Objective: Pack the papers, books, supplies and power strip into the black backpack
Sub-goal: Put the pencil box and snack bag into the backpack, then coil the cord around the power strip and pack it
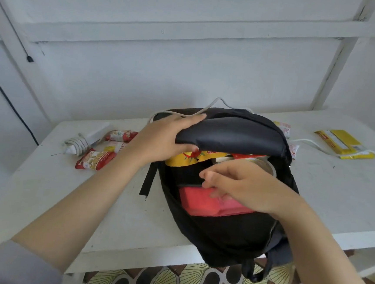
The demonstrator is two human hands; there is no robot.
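Note:
The black backpack (230,231) lies open on the white table (112,212). My left hand (166,137) grips its raised top flap and holds it up. My right hand (241,187) reaches into the opening, fingers curled over a red book or folder (199,201) inside; whether it grips the book is unclear. A yellow and red packet (185,159) and a roll of tape (266,165) show deeper in the bag. A white power strip with a coiled cord (84,142) lies on the table to the left. A white cable (210,107) runs over the bag's top.
Red snack packets (96,158) lie left of the bag beside the power strip. Yellow packages (340,141) and a white cord (309,143) sit at the back right. A white wall and shelf frame stand behind. The bag's straps hang over the table's front edge.

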